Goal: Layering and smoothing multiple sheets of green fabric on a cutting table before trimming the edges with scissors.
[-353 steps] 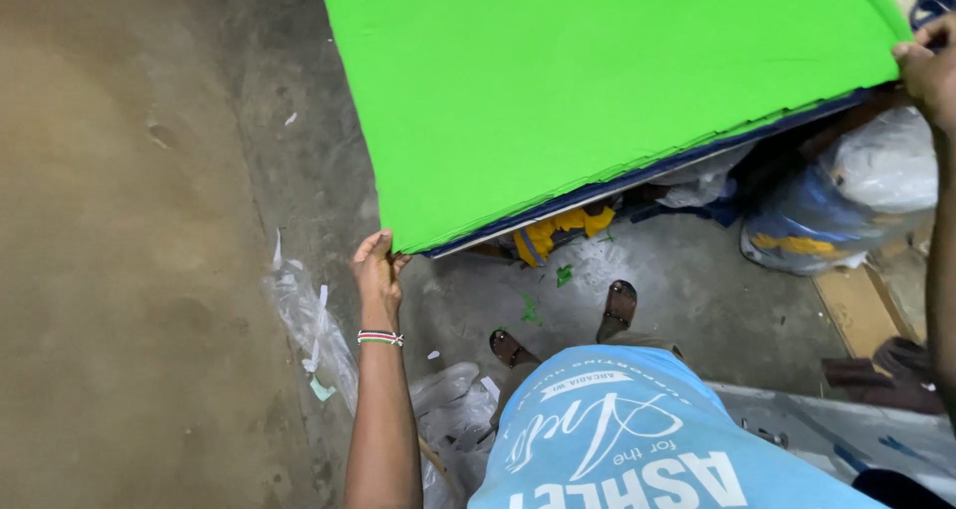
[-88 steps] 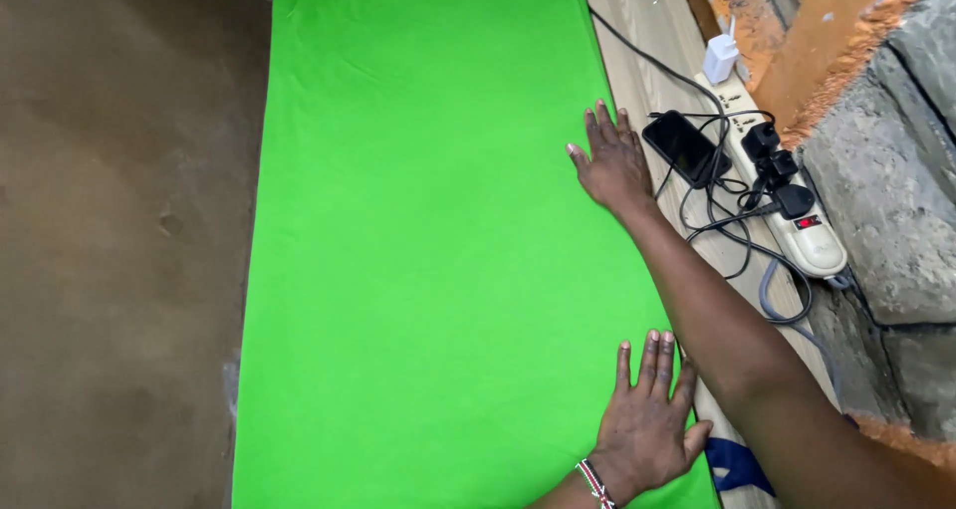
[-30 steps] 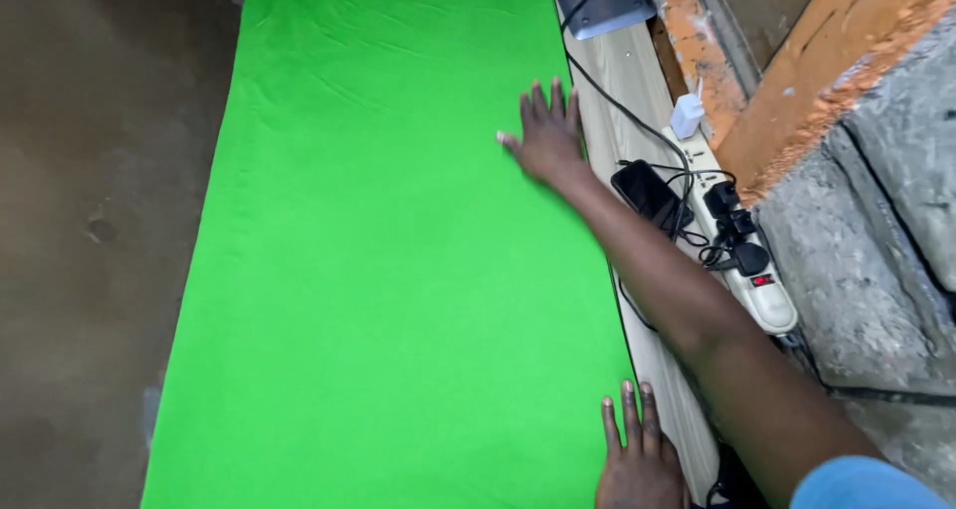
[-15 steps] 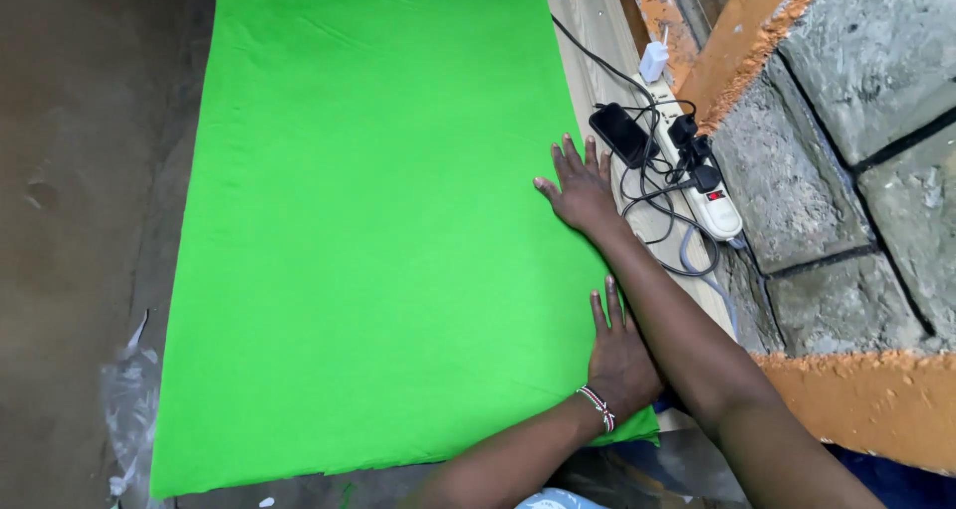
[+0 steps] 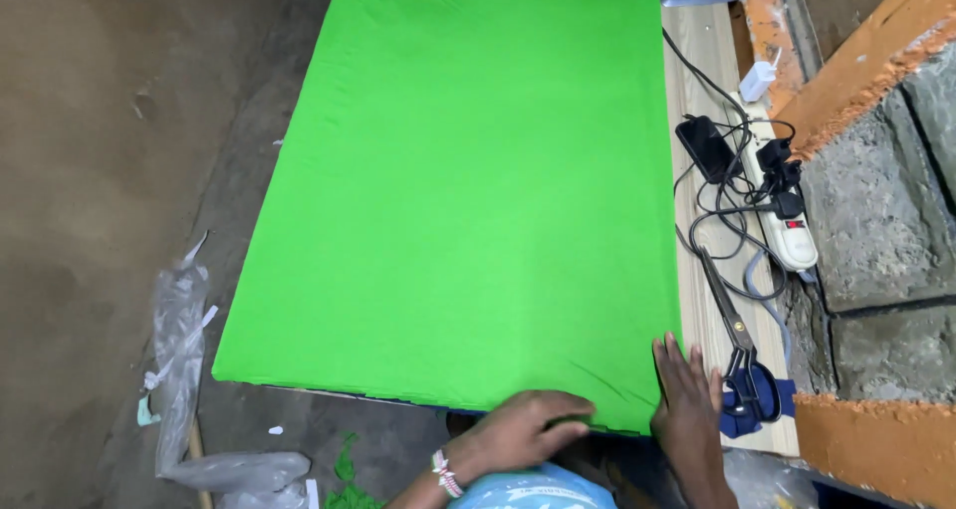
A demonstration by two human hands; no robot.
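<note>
My left hand (image 5: 528, 429) lies flat with the fingers spread on the near edge of the large bright green sheet of cloth (image 5: 468, 190), pressing it down and pinching nothing. My right hand (image 5: 687, 404) is also flat and open, at the near right corner of the same cloth, with the fingers pointing to the far side.

Going from left to right: on the floor at the near left lies crumpled clear plastic wrap (image 5: 184, 370). The green cloth covers almost the whole long wooden table (image 5: 697, 91), from near to far. On the bare right strip of the table lie long metal scissors with dark handles (image 5: 742, 355), and farther a white power strip with black cables (image 5: 787, 230).

Half a second ago my right hand was farther up the right edge. Now both hands are together at the near end, so I judge the smoothing has reached this edge.
</note>
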